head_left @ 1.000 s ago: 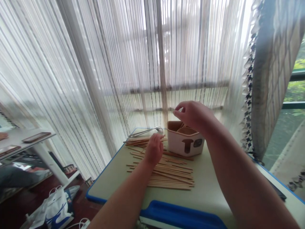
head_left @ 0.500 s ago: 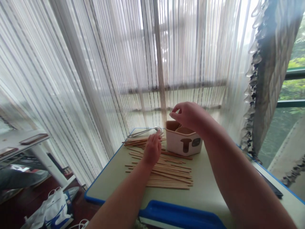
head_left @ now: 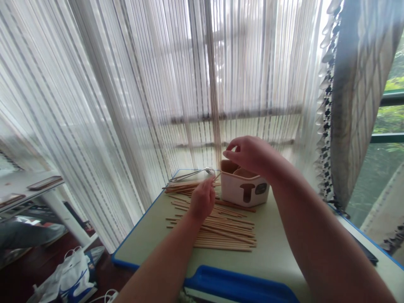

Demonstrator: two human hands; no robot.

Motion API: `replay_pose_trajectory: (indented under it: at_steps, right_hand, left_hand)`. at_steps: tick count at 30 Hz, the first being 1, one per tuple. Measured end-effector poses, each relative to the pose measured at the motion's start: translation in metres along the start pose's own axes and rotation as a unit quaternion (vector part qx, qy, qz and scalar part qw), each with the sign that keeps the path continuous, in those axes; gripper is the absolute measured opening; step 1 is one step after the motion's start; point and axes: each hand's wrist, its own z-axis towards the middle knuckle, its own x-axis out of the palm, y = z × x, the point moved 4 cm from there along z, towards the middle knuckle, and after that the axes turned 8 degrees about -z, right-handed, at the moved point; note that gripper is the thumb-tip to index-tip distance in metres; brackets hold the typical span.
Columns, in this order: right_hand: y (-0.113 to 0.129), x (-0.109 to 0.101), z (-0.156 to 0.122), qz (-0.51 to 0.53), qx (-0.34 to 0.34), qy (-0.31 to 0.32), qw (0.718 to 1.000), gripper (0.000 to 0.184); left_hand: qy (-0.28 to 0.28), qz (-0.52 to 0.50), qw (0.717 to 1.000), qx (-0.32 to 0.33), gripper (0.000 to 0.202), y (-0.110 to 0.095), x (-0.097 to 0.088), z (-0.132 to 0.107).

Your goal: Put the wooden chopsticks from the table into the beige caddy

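Observation:
My left hand [head_left: 203,198] is closed over the wooden chopsticks [head_left: 221,233], which lie spread in rows on the table. The slim tip of a chopstick [head_left: 217,176] shows at its fingertips. My right hand [head_left: 246,151] arches over the white and tan utensil holder [head_left: 232,189], thumb and fingers curled together just above its back left rim. Whatever those fingers pinch is hidden or too small to make out. Metal spoons or forks [head_left: 189,174] lie behind my left hand, and several darker chopsticks [head_left: 176,187] lie beside them.
The pale table [head_left: 148,227] has a blue edge and a blue curved front piece [head_left: 240,282]. A dark flat device [head_left: 360,248] lies at the right. Behind hangs a sheer curtain [head_left: 142,84]. Left are a white desk [head_left: 31,181], a bag [head_left: 72,273] and part of a person's leg [head_left: 28,233].
My left hand has drawn slightly back from the metal cutlery, and a chopstick tip now shows at its fingers. My right hand stays almost still above the holder.

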Motion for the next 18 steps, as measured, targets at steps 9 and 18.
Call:
replay_pose_trajectory:
  at_steps: [9, 18]
  right_hand:
    - [0.006, 0.006, -0.001, 0.002, -0.012, 0.013, 1.000, 0.029]
    - [0.049, 0.015, -0.018, -0.011, -0.076, 0.087, 0.993, 0.026]
  left_hand:
    - [0.061, 0.047, 0.997, -0.012, 0.039, -0.003, 0.006, 0.003]
    - [0.041, 0.051, 0.997, -0.028, 0.024, -0.003, 0.004, 0.003]
